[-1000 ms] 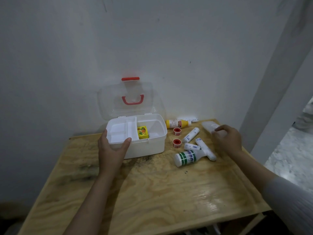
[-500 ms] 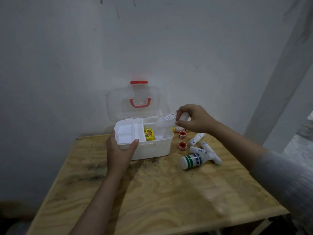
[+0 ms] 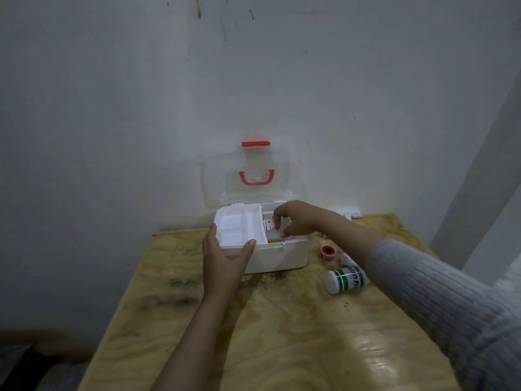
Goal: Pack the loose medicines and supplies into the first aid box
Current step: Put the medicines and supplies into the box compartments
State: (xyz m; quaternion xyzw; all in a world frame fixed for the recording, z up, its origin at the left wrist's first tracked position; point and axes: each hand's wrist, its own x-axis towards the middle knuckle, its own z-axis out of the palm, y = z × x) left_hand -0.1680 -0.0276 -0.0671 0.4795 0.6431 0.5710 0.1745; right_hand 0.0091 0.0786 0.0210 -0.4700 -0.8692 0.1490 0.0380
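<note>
The white first aid box [image 3: 282,256] stands open at the back of the wooden table, its clear lid [image 3: 253,179] with red handle upright against the wall. My left hand [image 3: 225,258] grips the box's front left corner. My right hand [image 3: 296,220] is inside the right compartment, shut on a clear plastic packet [image 3: 272,230] with a small label. A bit of a yellow box [image 3: 272,241] shows beneath the packet. A white bottle with green bands [image 3: 345,279] lies on its side to the right of the box, and a red tape roll [image 3: 328,251] sits beside it.
My right forearm covers most of the small white tubes; one tube end [image 3: 346,259] and another tube [image 3: 353,213] by the wall show. The table [image 3: 282,334] stands against a white wall, with a pillar at the right. Its edges drop off left and right.
My right hand picked the clear packet up from the table's back right, carried it left over the box and lowered it into the right compartment. My left hand stayed on the box.
</note>
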